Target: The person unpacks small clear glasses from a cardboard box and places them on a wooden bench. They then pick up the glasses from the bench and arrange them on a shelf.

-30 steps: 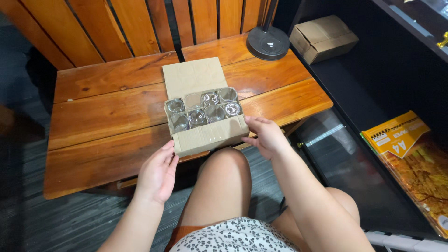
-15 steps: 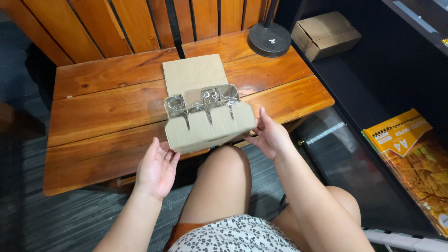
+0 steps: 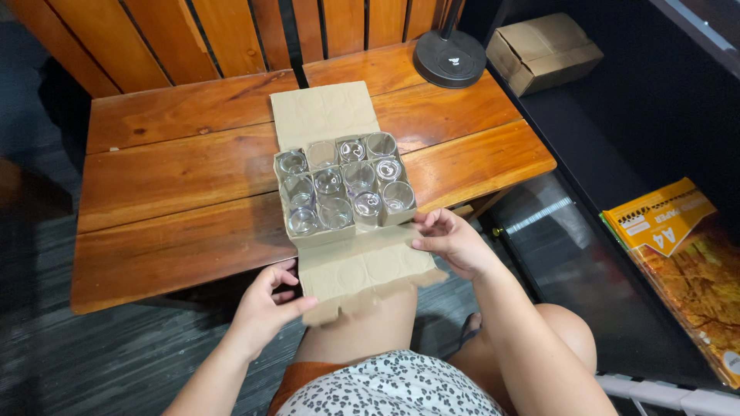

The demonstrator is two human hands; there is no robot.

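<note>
Both hands pin down the near flap of the open brown cardboard box [image 3: 343, 192]: left hand [image 3: 266, 304] pinches its corner, right hand [image 3: 451, 243] grips its edge, exposing clear drinking glasses [image 3: 347, 185] on the slatted wooden surface [image 3: 169, 192].

Matt cardboard box [image 3: 362, 266], glossy glasses [image 3: 344, 185], varnished wooden table [image 3: 169, 200]
</note>
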